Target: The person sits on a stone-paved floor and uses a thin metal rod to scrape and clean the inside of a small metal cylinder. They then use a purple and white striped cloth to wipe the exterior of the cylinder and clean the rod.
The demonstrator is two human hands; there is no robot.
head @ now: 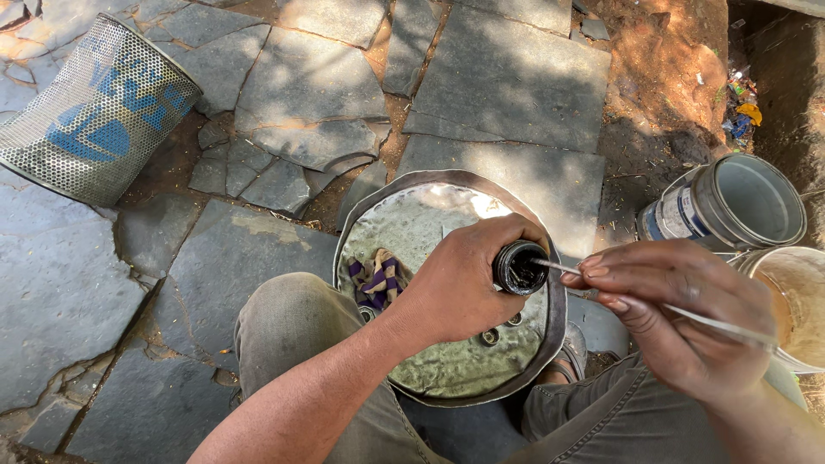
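My left hand (pixel 460 279) is wrapped around a small round black part (pixel 519 267), its open dark end facing up. My right hand (pixel 679 314) pinches a thin pale stick (pixel 705 320) whose tip reaches into the black part's opening. Both hands hover over a wide metal basin (pixel 430 219) holding murky greenish liquid. A striped purple and tan rag (pixel 376 277) lies in the basin beside my left wrist. A few small round parts (pixel 490 336) rest in the liquid under my left hand.
A perforated metal cylinder (pixel 90 107) with blue paint lies tipped at the upper left. At the right stand a grey tin (pixel 730 202) and a pale bucket (pixel 795 301). The ground is cracked stone slabs (pixel 507 82) with red dirt (pixel 662 77) and litter at the upper right.
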